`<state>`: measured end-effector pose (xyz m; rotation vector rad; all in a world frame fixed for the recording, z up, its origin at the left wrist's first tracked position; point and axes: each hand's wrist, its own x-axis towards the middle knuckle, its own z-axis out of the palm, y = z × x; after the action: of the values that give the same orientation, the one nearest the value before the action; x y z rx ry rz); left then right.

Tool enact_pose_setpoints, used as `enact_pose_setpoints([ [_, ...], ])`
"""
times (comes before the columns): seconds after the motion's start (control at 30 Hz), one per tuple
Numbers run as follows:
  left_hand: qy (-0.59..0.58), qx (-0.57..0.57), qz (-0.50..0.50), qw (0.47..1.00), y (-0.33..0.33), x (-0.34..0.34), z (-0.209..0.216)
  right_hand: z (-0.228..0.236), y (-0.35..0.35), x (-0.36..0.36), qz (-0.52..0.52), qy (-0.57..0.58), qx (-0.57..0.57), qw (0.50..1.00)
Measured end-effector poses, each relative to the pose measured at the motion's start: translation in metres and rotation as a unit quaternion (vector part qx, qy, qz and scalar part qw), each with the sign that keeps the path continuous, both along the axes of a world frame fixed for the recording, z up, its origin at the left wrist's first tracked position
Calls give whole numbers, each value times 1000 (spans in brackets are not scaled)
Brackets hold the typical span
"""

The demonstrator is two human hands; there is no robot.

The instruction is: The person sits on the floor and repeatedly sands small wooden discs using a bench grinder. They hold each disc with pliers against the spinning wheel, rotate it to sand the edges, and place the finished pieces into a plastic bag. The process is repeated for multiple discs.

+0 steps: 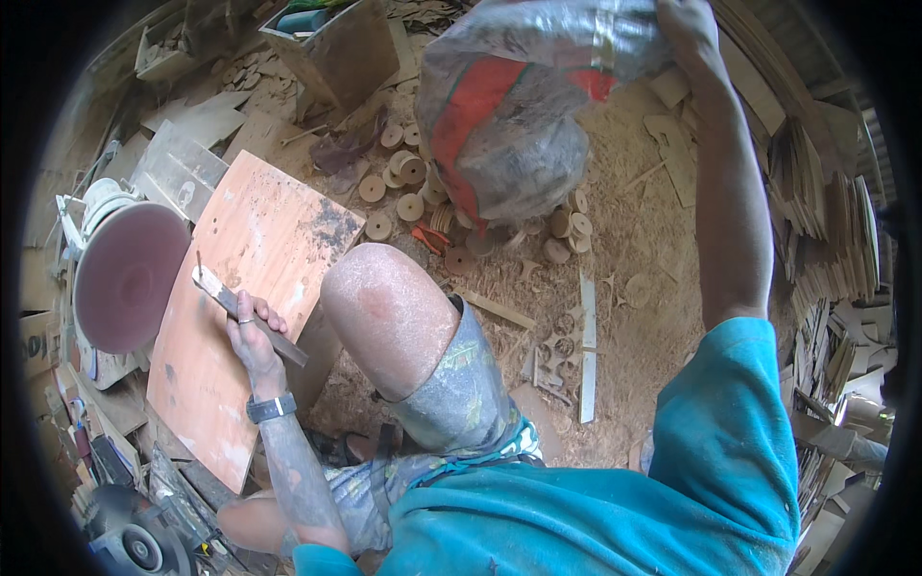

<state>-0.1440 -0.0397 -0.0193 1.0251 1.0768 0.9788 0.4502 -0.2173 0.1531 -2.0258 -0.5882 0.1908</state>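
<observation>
My left hand (pixel 254 338) is closed round a narrow wooden stick (pixel 219 292). The stick has a pale end with a thin, nail-like spike standing out of it. Both are above a wooden board (pixel 252 226) with dark stains and white smears. Stretched out far to the right, my right hand (pixel 688 31) grips the upper edge of a large cloudy plastic bag (pixel 533 158) with red stripes. The bag bulges downward over several round wooden discs (pixel 410 170) on the floor, hiding some of them. Only part of the right hand's fingers shows.
A round reddish-brown sanding disc (pixel 132 278) stands left of the board. Orange-handled pliers (pixel 437 238) lie by the discs. Pale strips (pixel 588 346) and wood offcuts lie on the dusty floor. Stacked thin boards (pixel 836 230) line the right side. A wooden box (pixel 336 58) is at the back.
</observation>
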Motion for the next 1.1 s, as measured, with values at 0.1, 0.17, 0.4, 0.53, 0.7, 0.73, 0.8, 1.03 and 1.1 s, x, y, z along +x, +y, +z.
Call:
enact_pose_setpoints([
  [0.1, 8, 15, -14, 1000, -1, -2, 0, 10, -20, -18, -45, -19, 14, 999],
  [0.17, 16, -1, -8, 1000, 0, -3, 1, 10, -52, -32, -87, -75, 22, 993],
  [0.4, 4, 5, -7, 1000, 0, -5, -3, -102, -225, -45, -314, -15, 199, 928],
  [0.53, 10, 21, -11, 1000, 0, -7, -3, -174, -343, -64, -460, -119, 86, 876],
  [0.7, 4, 17, -10, 1000, 0, -5, -3, -180, -458, -87, -514, -73, 95, 849],
  [0.73, 8, 16, -6, 1000, 0, -4, -3, -182, -464, -89, -484, -89, 79, 867],
  [0.8, 12, 16, -8, 1000, -2, -3, -2, -185, -457, -84, -450, -150, 12, 880],
  [1.03, 15, 13, 1, 1000, -4, 0, 5, -202, -324, -44, -251, 5, -118, 961],
  [1.1, 19, 11, 17, 1000, -5, 0, 3, -226, -290, -60, -249, 0, -267, 931],
])
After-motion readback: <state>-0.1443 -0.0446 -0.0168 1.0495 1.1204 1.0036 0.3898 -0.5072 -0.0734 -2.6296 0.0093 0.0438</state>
